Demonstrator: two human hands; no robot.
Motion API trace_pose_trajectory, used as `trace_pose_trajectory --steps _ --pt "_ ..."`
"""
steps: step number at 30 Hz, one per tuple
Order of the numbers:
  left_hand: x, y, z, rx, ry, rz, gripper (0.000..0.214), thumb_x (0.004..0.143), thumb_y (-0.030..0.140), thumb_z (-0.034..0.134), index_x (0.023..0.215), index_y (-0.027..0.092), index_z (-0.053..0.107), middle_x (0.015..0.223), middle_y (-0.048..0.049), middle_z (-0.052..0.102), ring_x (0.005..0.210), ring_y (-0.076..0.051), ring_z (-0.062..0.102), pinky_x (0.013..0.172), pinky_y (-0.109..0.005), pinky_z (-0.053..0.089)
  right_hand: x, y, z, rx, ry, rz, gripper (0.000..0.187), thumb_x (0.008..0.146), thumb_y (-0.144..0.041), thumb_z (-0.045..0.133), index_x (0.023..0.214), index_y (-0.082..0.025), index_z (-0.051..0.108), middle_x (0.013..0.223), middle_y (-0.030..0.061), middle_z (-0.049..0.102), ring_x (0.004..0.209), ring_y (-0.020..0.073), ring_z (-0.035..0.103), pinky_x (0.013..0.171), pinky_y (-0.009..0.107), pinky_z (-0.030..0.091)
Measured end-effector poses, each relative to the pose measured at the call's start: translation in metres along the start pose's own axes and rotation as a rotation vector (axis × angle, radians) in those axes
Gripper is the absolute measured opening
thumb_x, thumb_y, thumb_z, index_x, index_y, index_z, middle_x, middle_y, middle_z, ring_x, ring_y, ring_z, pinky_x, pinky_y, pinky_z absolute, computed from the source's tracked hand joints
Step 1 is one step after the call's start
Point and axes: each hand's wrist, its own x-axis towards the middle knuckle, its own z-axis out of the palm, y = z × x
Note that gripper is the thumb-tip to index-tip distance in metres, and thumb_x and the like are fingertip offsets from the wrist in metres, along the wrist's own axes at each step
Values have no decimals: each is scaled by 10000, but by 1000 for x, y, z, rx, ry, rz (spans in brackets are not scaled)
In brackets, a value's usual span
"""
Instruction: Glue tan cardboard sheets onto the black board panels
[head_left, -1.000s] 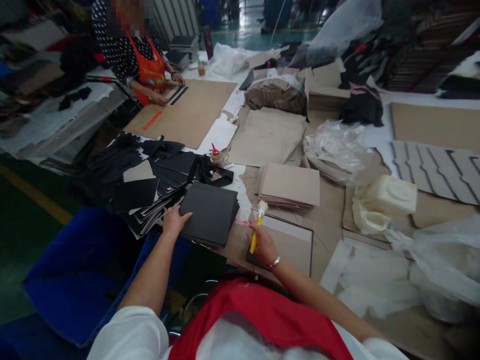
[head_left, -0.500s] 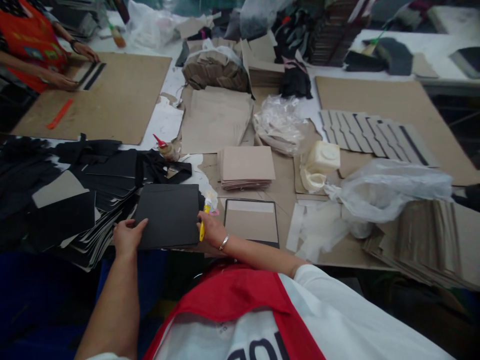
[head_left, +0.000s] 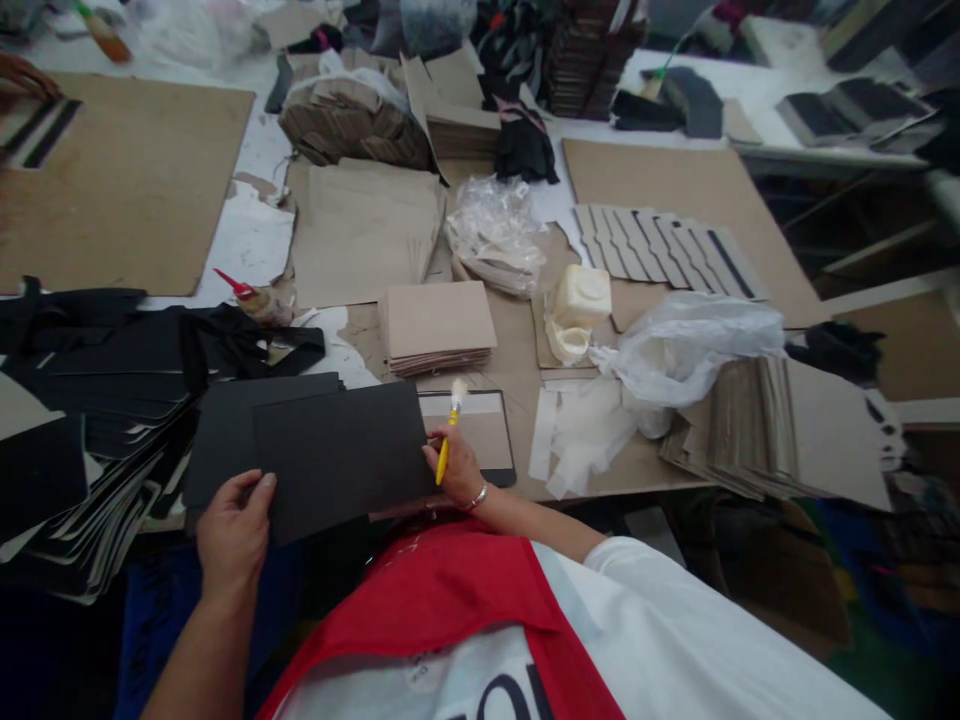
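Observation:
A flat black sheet (head_left: 345, 450) is held tilted between my two hands, raised off another black sheet (head_left: 217, 430) behind it. My left hand (head_left: 236, 525) pinches its lower left edge between thumb and fingers. My right hand (head_left: 456, 465) grips its right edge and also holds a yellow-handled brush (head_left: 448, 435), pale bristles upward. Just beyond that hand lies a black-rimmed panel (head_left: 487, 430) with a beige and white face, partly hidden by the hand and sheet. A stack of beige boards (head_left: 439, 320) sits behind it.
Black pieces (head_left: 112, 400) are piled at left. A red-tipped glue bottle (head_left: 251, 300) lies behind them. To the right are a cream plastic jug (head_left: 585, 295), a clear bag (head_left: 697, 340) and stacked boards (head_left: 757, 420). A co-worker's hand (head_left: 30, 75) is at far left.
The black sheet has been lifted and moved right off the one beneath, and now covers part of the black-rimmed panel. Both hands moved with it. The view has turned right.

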Motion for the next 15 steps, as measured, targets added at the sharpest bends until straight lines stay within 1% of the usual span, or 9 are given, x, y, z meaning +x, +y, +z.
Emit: trace_pose_trajectory --steps 2,4,7,9,11,13,15 --pt "-25 16 24 -29 -114 29 521 665 565 598 992 161 628 652 17 591 509 -113 504 480 -232 415 -15 23 -30 -74 50 49 203 835 -255 502 1026 -196 467 802 17 587 707 141 600 727 301 514" --pt "-42 28 55 -62 -240 91 471 673 548 587 935 159 636 705 -6 634 578 -135 561 541 -241 452 -27 47 -58 -171 98 98 193 826 -253 499 1004 -182 481 836 46 600 736 161 610 732 321 514" --pt "-52 36 104 -48 -354 196 394 717 507 545 876 160 644 766 -37 671 686 -167 613 648 -264 477 -36 75 -88 -317 104 171 197 811 -228 496 998 -165 496 921 89 613 809 190 621 747 338 508" --pt "-49 36 131 6 -397 256 359 743 473 521 864 159 646 781 -52 680 727 -182 625 693 -280 476 -37 86 -99 -389 84 226 205 811 -212 492 1011 -166 501 940 93 621 830 196 623 750 336 503" --pt "-43 34 151 69 -407 285 338 755 444 508 865 155 646 786 -62 682 734 -190 628 700 -291 473 -35 93 -103 -432 68 267 216 813 -201 491 1027 -169 502 953 92 630 848 196 625 759 331 499" --pt "-38 32 163 124 -398 292 310 753 417 511 853 156 644 787 -67 682 729 -195 628 690 -292 470 -31 97 -103 -464 56 288 232 816 -188 493 1046 -166 503 987 101 634 882 198 625 775 323 493" --pt "-34 31 169 166 -389 302 284 748 398 514 834 159 642 785 -70 682 729 -199 628 683 -291 466 -27 98 -101 -502 27 297 248 820 -179 496 1068 -160 510 1015 112 637 901 201 627 771 312 490"
